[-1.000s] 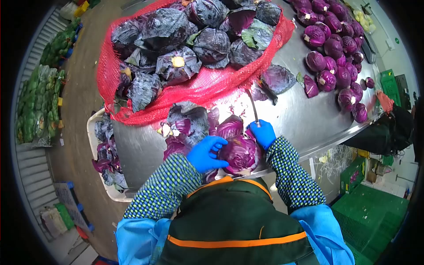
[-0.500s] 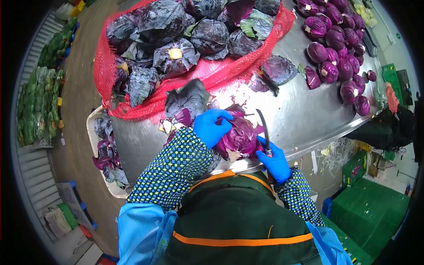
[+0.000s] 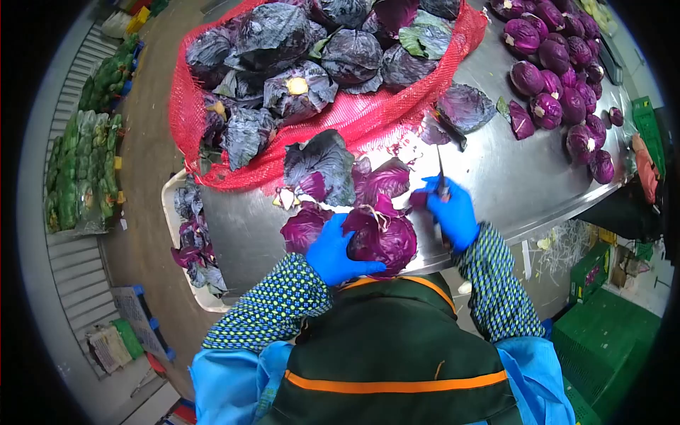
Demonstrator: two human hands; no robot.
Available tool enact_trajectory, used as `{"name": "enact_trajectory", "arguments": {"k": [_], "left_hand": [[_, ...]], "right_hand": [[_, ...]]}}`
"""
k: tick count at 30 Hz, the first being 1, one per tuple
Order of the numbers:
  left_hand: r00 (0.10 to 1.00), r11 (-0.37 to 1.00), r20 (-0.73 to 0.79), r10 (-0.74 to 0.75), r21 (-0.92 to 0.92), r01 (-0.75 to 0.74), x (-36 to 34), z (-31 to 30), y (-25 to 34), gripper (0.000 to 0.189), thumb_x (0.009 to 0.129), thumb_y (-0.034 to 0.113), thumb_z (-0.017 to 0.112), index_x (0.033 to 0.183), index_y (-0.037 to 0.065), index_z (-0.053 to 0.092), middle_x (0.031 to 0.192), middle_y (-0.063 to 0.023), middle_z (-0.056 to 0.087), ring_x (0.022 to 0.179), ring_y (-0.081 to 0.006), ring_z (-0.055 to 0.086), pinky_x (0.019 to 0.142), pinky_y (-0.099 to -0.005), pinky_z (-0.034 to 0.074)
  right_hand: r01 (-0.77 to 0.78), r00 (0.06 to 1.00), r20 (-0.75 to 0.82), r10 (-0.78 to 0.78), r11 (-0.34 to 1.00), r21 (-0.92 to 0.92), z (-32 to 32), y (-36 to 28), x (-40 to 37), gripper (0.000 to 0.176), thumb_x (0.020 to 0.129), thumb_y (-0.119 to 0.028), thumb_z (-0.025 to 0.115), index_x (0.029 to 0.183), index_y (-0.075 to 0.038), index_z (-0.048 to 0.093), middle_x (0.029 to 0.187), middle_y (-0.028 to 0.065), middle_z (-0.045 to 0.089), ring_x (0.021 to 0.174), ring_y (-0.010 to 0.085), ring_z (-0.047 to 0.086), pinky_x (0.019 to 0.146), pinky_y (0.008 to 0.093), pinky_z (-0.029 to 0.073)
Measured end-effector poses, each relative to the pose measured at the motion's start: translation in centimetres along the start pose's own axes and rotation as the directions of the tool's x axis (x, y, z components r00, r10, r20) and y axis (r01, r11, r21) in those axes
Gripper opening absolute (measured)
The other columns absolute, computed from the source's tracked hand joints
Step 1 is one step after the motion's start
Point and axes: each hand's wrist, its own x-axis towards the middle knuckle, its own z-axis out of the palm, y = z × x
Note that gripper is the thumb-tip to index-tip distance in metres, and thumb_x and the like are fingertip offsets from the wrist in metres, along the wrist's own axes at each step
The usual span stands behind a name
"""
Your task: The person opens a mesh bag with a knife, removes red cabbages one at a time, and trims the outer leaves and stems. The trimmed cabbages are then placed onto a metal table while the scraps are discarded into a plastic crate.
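A red cabbage (image 3: 386,244) rests at the table's near edge. My left hand (image 3: 338,253), in a blue glove, grips its left side with thumb and fingers spread round it. My right hand (image 3: 455,214), gloved too, is closed on a knife (image 3: 442,173) whose blade points away from me. A small purple leaf piece (image 3: 419,200) sits at the fingers of that hand. Loose purple leaves (image 3: 386,178) lie just beyond the cabbage, and another leaf (image 3: 304,227) is beside my left hand. A large dark outer leaf (image 3: 319,166) lies farther left.
A red mesh bag (image 3: 333,117) full of untrimmed dark cabbages (image 3: 273,35) stands open at the back left. Smooth purple cabbages (image 3: 570,106) are heaped at the right of the metal table (image 3: 248,230). A white bin (image 3: 173,227) with leaves is at the left; green crates (image 3: 609,340) stand lower right.
My right hand and the knife have moved away from the cabbage, up and to the right. Peeled leaves now lie beyond and left of it. My left hand has shifted down onto its side.
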Motion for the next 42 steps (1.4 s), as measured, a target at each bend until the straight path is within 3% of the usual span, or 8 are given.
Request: {"name": "enact_trajectory", "arguments": {"k": [3,11,15,20,23,31,36,42], "left_hand": [[0.994,0.995,-0.053,-0.096,-0.020,0.095,-0.2,0.8,0.6,0.072,0.064,0.043,0.077,0.121,0.007,0.052,0.120,-0.0205,0.045,0.113,-0.0352,0.046,0.094,-0.0394,0.040],[0.766,0.651,-0.043,-0.642,-0.559,0.513,2.0,-2.5,-2.9,0.030,0.084,0.020,0.059,0.107,0.001,0.058,0.091,-0.0161,0.062,0.081,-0.0303,0.061,0.075,-0.0381,0.050],[0.721,0.965,-0.692,-0.023,0.174,0.198,3.0,-2.2,-0.8,0.060,0.080,0.033,0.064,0.125,-0.001,0.043,0.109,-0.0236,0.054,0.099,-0.0329,0.056,0.089,-0.0422,0.043],[0.948,0.951,0.082,-0.306,-0.026,0.309,3.0,-1.6,0.4,0.064,0.070,0.042,0.073,0.117,0.003,0.055,0.105,-0.0177,0.059,0.098,-0.0273,0.057,0.086,-0.0363,0.045],[0.914,0.912,0.069,-0.401,-0.064,0.405,1.9,-2.4,0.5,0.055,0.067,0.045,0.074,0.103,0.006,0.063,0.091,-0.0141,0.063,0.086,-0.0262,0.061,0.080,-0.0351,0.048],[0.948,0.924,-0.032,-0.317,0.214,0.317,0.6,-2.7,-0.5,0.035,0.073,0.037,0.062,0.085,0.004,0.064,0.071,-0.0152,0.064,0.066,-0.0303,0.063,0.066,-0.0375,0.050],[0.689,0.391,0.193,-0.699,-0.703,0.594,-1.9,-1.4,-9.6,0.027,0.083,0.023,0.057,0.095,0.000,0.062,0.067,-0.0170,0.063,0.068,-0.0280,0.064,0.067,-0.0406,0.051],[0.786,0.932,-0.617,0.043,0.308,0.191,-3.0,-3.0,-0.3,0.058,0.075,0.020,0.069,0.123,0.001,0.044,0.119,-0.0222,0.049,0.111,-0.0345,0.048,0.092,-0.0447,0.040]], "right_hand": [[0.252,0.933,-0.294,-0.209,0.961,0.115,-0.2,-2.6,2.7,0.036,0.085,-0.004,0.055,0.120,0.001,0.051,0.104,0.0111,0.063,0.090,0.0145,0.059,0.083,0.0275,0.046],[-0.069,0.981,0.184,0.062,0.997,0.028,2.4,2.0,-4.7,0.066,0.076,-0.007,0.071,0.133,-0.001,0.037,0.130,0.0146,0.045,0.114,0.0192,0.048,0.095,0.0302,0.041],[-0.115,0.968,0.249,0.036,0.944,0.309,2.3,1.2,-5.7,0.068,0.074,-0.002,0.071,0.133,-0.001,0.038,0.128,0.0129,0.047,0.115,0.0189,0.047,0.096,0.0310,0.042],[0.033,0.998,0.055,-0.041,0.990,0.141,2.5,2.5,-5.3,0.066,0.074,-0.002,0.071,0.132,-0.001,0.040,0.128,0.0123,0.047,0.113,0.0173,0.048,0.093,0.0303,0.044],[-0.481,0.857,0.301,0.419,0.859,0.173,1.8,1.6,-6.0,0.063,0.074,-0.004,0.071,0.130,-0.001,0.043,0.129,0.0132,0.046,0.117,0.0174,0.046,0.094,0.0306,0.042],[-0.190,0.926,0.360,0.112,0.963,0.189,3.3,3.8,-4.5,0.058,0.074,-0.009,0.073,0.125,-0.004,0.047,0.116,0.0076,0.055,0.108,0.0172,0.050,0.095,0.0321,0.039],[-0.255,0.910,0.371,0.186,0.956,0.145,2.5,3.3,-3.8,0.060,0.073,-0.017,0.075,0.127,-0.014,0.049,0.093,-0.0013,0.057,0.064,0.0035,0.049,0.050,0.0180,0.042],[-0.219,0.927,0.310,0.210,0.976,-0.007,3.9,1.6,-3.8,0.043,0.082,-0.025,0.066,0.120,-0.009,0.054,0.094,0.0030,0.064,0.064,0.0050,0.052,0.050,0.0193,0.043]]}}
